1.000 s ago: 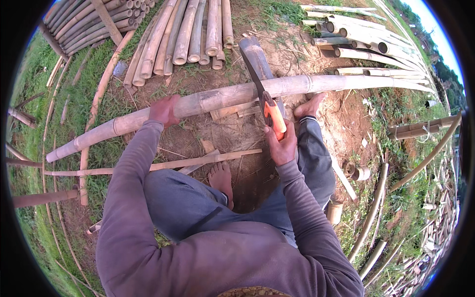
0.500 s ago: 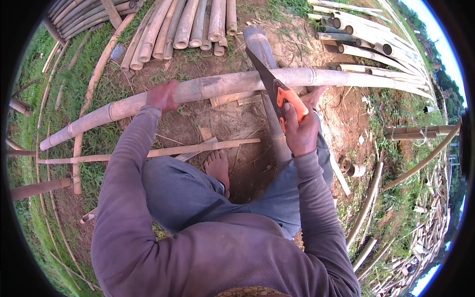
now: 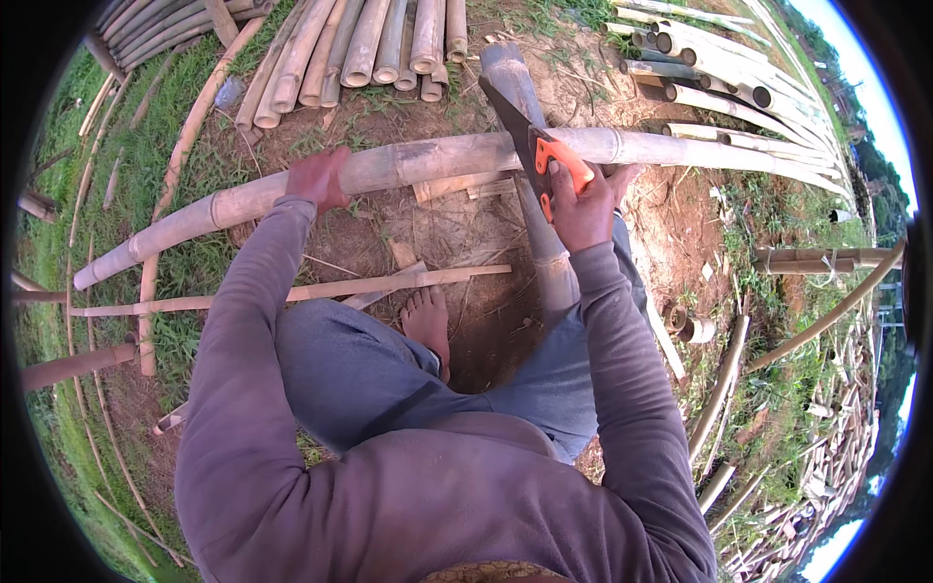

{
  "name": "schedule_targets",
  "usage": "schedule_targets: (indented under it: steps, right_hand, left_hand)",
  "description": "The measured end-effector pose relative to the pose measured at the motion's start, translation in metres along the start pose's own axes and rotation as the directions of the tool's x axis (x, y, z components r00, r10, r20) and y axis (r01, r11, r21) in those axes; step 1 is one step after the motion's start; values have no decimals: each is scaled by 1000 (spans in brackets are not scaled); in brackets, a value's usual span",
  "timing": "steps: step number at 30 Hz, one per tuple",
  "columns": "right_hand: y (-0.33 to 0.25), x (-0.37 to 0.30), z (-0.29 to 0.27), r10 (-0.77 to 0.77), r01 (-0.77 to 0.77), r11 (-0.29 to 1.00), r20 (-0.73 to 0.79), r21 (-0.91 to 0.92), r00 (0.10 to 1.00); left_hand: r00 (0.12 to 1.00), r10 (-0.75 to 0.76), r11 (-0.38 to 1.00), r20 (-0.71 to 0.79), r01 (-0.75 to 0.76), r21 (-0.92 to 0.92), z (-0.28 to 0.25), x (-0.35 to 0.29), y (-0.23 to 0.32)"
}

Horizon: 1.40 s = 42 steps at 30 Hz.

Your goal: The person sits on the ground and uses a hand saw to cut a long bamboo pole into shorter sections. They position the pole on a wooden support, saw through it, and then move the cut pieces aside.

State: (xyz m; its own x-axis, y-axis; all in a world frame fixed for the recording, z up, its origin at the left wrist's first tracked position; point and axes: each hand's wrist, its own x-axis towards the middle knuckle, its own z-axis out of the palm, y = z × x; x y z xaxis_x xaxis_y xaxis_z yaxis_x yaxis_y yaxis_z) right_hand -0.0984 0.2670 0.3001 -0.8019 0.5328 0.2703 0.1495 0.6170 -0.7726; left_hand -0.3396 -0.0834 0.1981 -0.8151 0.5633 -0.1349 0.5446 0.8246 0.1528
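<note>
A long, thick bamboo pole [image 3: 447,157] lies crosswise in front of me, over another bamboo log [image 3: 512,83] that runs toward my legs. My left hand [image 3: 319,179] is wrapped round the pole left of the middle. In my right hand [image 3: 585,206] is a handsaw [image 3: 525,136] with an orange handle and a dark blade. The blade lies across the pole right of the middle, its tip pointing away and to the left. How deep the teeth sit in the bamboo cannot be seen. One bare foot [image 3: 426,325] stands on the soil below the pole.
Cut bamboo poles [image 3: 364,49] lie stacked at the far side, and another pile [image 3: 719,73] is at the far right. A thin bamboo strip [image 3: 389,287] lies across the ground before my knees. Short offcuts [image 3: 696,330] and scraps [image 3: 826,466] lie at the right.
My right hand has pushed the saw forward and slightly left, away from my body. My left hand keeps its grip on the pole, which has barely moved.
</note>
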Motion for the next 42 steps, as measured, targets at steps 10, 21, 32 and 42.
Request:
schedule_targets:
  steps: [10, 21, 32, 42]
  right_hand:
    - [20, -96, -32, -5, 17, 981, -62, 193, 998]
    - [29, -181, -52, 184, -150, 938, -82, 312, 980]
    - [51, -81, 26, -16, 59, 975, -200, 213, 980]
    - [74, -156, -11, -59, 95, 980, -200, 176, 978]
  left_hand:
    - [1000, -17, 1000, -15, 18, 8, 9, 0, -2]
    - [999, 33, 999, -31, -34, -21, 5, -3, -13]
    - [998, 42, 997, 40, -39, -63, 1, 8, -7]
    - [999, 29, 999, -45, -29, -13, 11, 12, -4]
